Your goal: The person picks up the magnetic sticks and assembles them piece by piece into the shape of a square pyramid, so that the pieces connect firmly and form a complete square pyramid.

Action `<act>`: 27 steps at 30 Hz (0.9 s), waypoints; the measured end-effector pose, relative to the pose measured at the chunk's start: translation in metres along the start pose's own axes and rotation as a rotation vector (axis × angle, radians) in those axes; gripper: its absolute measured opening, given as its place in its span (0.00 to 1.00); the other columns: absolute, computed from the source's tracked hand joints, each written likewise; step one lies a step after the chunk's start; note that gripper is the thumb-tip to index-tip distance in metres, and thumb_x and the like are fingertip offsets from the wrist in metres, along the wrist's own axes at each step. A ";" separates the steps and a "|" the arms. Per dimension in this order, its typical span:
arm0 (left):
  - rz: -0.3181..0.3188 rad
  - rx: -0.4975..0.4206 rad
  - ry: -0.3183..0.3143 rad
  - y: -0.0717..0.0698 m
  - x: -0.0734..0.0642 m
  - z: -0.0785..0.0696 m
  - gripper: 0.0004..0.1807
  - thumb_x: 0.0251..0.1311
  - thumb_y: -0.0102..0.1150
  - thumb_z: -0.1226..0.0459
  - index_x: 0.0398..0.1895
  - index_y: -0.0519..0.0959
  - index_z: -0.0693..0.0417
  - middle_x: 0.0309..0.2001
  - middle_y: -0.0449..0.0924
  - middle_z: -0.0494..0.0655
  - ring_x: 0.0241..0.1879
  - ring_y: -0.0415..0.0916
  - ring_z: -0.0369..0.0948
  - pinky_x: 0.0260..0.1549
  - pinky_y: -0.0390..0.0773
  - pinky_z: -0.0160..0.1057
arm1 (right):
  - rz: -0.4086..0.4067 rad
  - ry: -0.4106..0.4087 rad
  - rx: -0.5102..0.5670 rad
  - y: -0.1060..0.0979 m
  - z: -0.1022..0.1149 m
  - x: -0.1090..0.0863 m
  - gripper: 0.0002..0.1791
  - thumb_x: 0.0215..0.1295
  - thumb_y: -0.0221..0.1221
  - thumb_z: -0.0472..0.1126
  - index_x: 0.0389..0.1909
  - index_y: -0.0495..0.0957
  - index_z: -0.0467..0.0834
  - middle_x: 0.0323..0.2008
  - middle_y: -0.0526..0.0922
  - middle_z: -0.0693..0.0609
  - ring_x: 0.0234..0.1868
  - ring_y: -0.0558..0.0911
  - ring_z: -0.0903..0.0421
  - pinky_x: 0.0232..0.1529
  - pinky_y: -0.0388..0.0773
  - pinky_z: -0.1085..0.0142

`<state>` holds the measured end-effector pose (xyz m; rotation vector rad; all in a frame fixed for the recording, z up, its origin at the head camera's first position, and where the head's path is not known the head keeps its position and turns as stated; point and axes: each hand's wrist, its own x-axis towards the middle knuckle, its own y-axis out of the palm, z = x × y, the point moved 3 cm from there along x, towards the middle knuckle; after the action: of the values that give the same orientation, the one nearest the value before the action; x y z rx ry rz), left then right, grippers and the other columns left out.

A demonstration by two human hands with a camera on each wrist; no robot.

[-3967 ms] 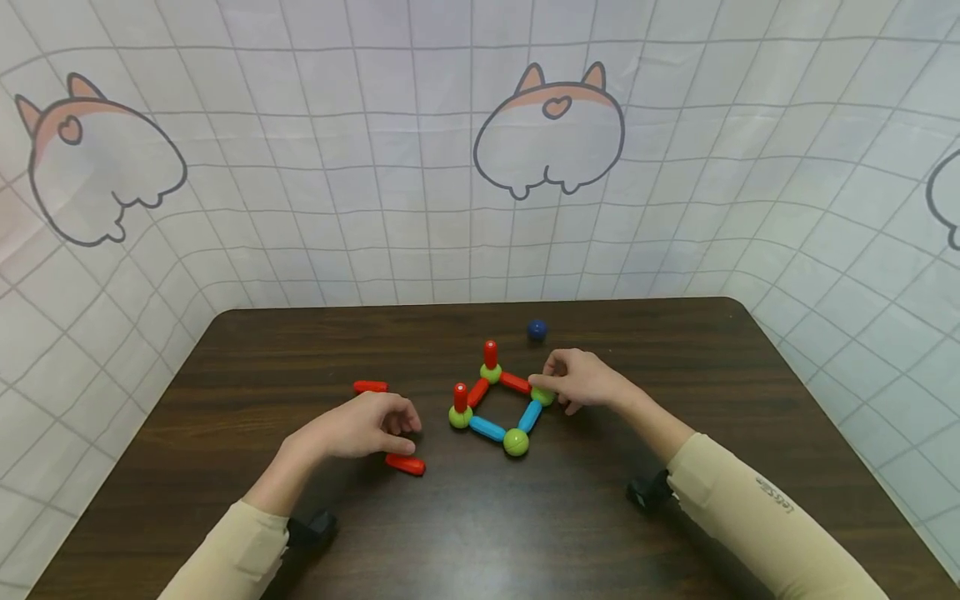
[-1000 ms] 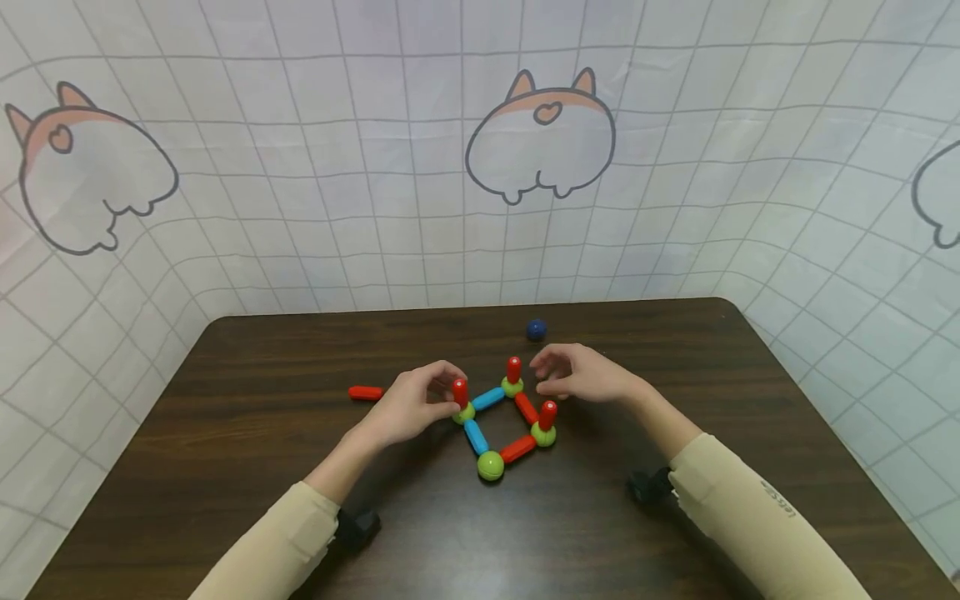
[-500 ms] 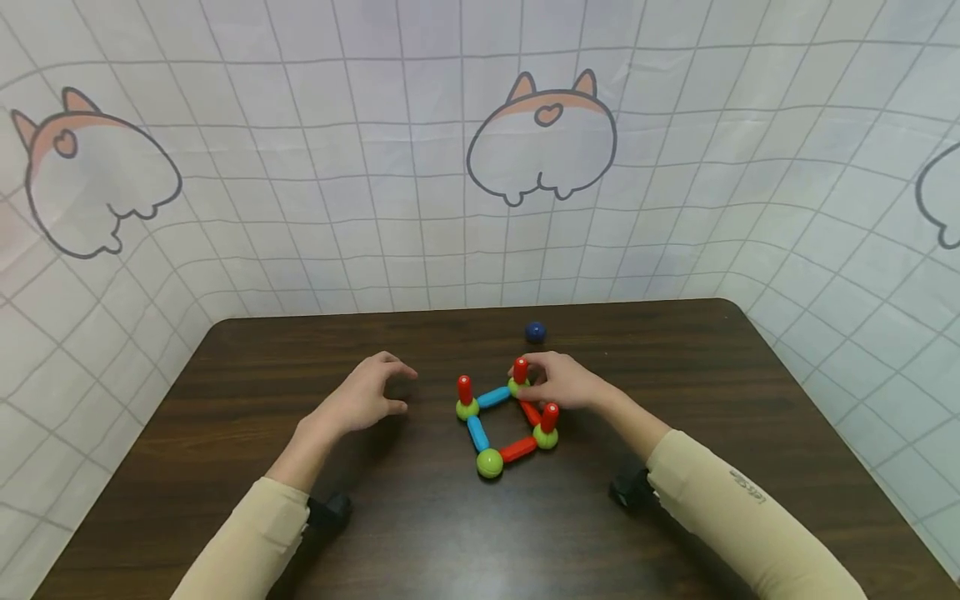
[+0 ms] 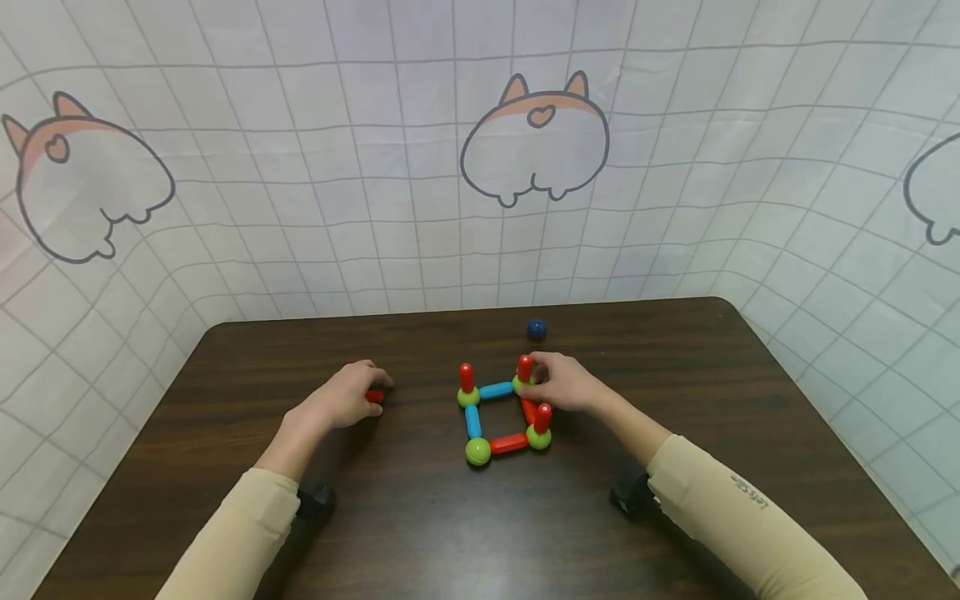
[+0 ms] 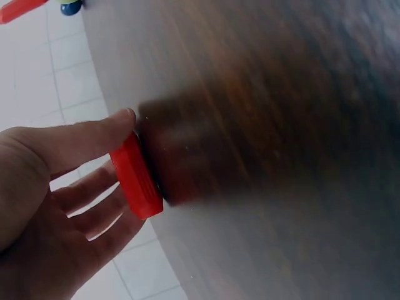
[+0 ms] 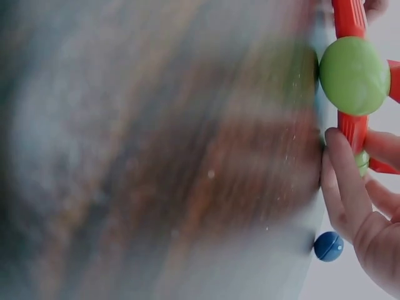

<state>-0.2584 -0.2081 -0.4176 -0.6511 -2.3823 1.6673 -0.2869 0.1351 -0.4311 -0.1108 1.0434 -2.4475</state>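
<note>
Left hand [image 4: 341, 398] has reached red stick [image 4: 375, 397] at left; frame [image 4: 509, 443] has turned slightly. Stick lies inside grip, touched by thumb [image 5: 119, 128]; cannot tell whether clamped. Long axis roughly left-right, frame well to right. Right hand [image 4: 564, 383] pinches frame's far-right green ball [image 4: 518, 387]. Dark surface [image 4: 420, 517]: wide room between stick and frame; blue ball [image 4: 536, 329] at far side.

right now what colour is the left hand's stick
The stick is red, seen best in the left wrist view.
</note>
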 end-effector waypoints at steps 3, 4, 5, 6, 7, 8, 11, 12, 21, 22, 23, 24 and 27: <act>-0.012 0.014 0.015 -0.001 0.000 0.003 0.19 0.59 0.71 0.74 0.54 0.82 0.67 0.54 0.77 0.60 0.53 0.77 0.57 0.51 0.78 0.54 | -0.009 0.019 -0.005 0.001 0.001 -0.001 0.20 0.67 0.68 0.45 0.55 0.77 0.39 0.39 0.84 0.47 0.37 0.81 0.51 0.41 0.79 0.57; -0.019 0.019 0.019 -0.001 0.000 0.005 0.18 0.59 0.70 0.75 0.53 0.82 0.66 0.53 0.78 0.60 0.53 0.77 0.56 0.51 0.79 0.54 | -0.013 0.029 -0.005 0.001 0.001 -0.001 0.21 0.67 0.68 0.45 0.55 0.77 0.39 0.39 0.84 0.47 0.37 0.81 0.52 0.41 0.79 0.57; -0.025 0.021 0.022 -0.001 0.000 0.006 0.18 0.58 0.70 0.76 0.52 0.82 0.66 0.52 0.79 0.60 0.52 0.78 0.56 0.51 0.79 0.54 | -0.015 0.039 -0.004 0.001 0.001 -0.001 0.21 0.67 0.68 0.45 0.56 0.77 0.39 0.38 0.84 0.47 0.36 0.81 0.52 0.40 0.79 0.58; -0.031 0.020 0.025 -0.002 0.000 0.007 0.17 0.58 0.70 0.76 0.51 0.83 0.67 0.50 0.80 0.59 0.51 0.78 0.56 0.50 0.79 0.53 | -0.015 0.045 -0.003 0.002 0.001 -0.002 0.22 0.68 0.68 0.45 0.57 0.76 0.38 0.38 0.84 0.47 0.35 0.81 0.52 0.39 0.79 0.58; -0.037 0.018 0.024 -0.002 0.000 0.008 0.16 0.57 0.69 0.77 0.50 0.83 0.66 0.48 0.80 0.58 0.49 0.79 0.55 0.49 0.80 0.53 | -0.017 0.052 0.000 0.002 0.001 -0.002 0.23 0.68 0.68 0.45 0.57 0.76 0.38 0.37 0.83 0.47 0.35 0.80 0.52 0.38 0.79 0.59; -0.043 0.013 0.022 -0.002 0.000 0.009 0.16 0.57 0.69 0.78 0.49 0.84 0.66 0.46 0.81 0.57 0.48 0.79 0.54 0.49 0.80 0.53 | -0.018 0.058 0.004 0.002 0.002 -0.002 0.23 0.68 0.68 0.45 0.58 0.76 0.38 0.37 0.83 0.47 0.34 0.80 0.52 0.37 0.78 0.60; -0.048 -0.028 0.013 -0.002 0.000 0.009 0.14 0.58 0.69 0.77 0.47 0.84 0.66 0.41 0.81 0.53 0.43 0.79 0.51 0.46 0.81 0.51 | -0.026 0.070 0.022 0.004 0.002 -0.003 0.23 0.68 0.67 0.44 0.58 0.75 0.38 0.35 0.81 0.47 0.31 0.79 0.53 0.33 0.77 0.61; -0.050 -0.050 0.009 -0.001 0.000 0.009 0.13 0.58 0.69 0.76 0.48 0.83 0.66 0.41 0.81 0.53 0.42 0.79 0.49 0.45 0.81 0.50 | -0.028 0.072 0.026 0.004 0.002 -0.003 0.22 0.68 0.67 0.44 0.57 0.75 0.38 0.34 0.81 0.47 0.30 0.78 0.53 0.32 0.76 0.62; -0.148 -0.233 -0.023 -0.001 -0.005 0.003 0.17 0.62 0.69 0.73 0.54 0.81 0.63 0.48 0.84 0.53 0.48 0.81 0.51 0.49 0.80 0.52 | -0.057 0.064 0.035 0.006 0.005 -0.003 0.17 0.69 0.66 0.44 0.51 0.76 0.40 0.28 0.78 0.48 0.25 0.76 0.54 0.28 0.74 0.63; -0.162 -0.254 -0.021 -0.001 -0.005 0.002 0.18 0.62 0.69 0.73 0.56 0.80 0.63 0.49 0.84 0.53 0.49 0.81 0.51 0.50 0.80 0.53 | -0.056 0.068 0.035 0.006 0.006 -0.003 0.16 0.69 0.66 0.44 0.51 0.76 0.40 0.27 0.78 0.48 0.25 0.77 0.54 0.28 0.74 0.63; -0.177 -0.274 -0.021 0.000 -0.005 0.001 0.19 0.63 0.69 0.72 0.56 0.80 0.62 0.51 0.84 0.53 0.51 0.81 0.51 0.51 0.79 0.53 | -0.057 0.073 0.036 0.007 0.006 -0.003 0.16 0.69 0.66 0.44 0.50 0.76 0.40 0.26 0.78 0.49 0.24 0.77 0.54 0.28 0.74 0.63; -0.191 -0.295 -0.014 0.000 -0.006 0.000 0.19 0.63 0.69 0.72 0.57 0.80 0.62 0.51 0.84 0.53 0.51 0.81 0.51 0.51 0.79 0.53 | -0.057 0.077 0.035 0.007 0.006 -0.003 0.16 0.69 0.66 0.44 0.50 0.76 0.40 0.26 0.78 0.49 0.24 0.77 0.54 0.28 0.74 0.63; -0.221 -0.355 -0.009 0.002 -0.006 -0.005 0.19 0.63 0.70 0.70 0.57 0.81 0.60 0.51 0.84 0.51 0.51 0.82 0.49 0.51 0.79 0.53 | -0.059 0.093 0.036 0.007 0.007 -0.004 0.17 0.70 0.66 0.45 0.51 0.76 0.40 0.26 0.79 0.49 0.24 0.78 0.54 0.28 0.75 0.63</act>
<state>-0.2503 -0.2058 -0.4163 -0.4073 -2.6690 1.1752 -0.2793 0.1279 -0.4305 -0.0155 1.0487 -2.5446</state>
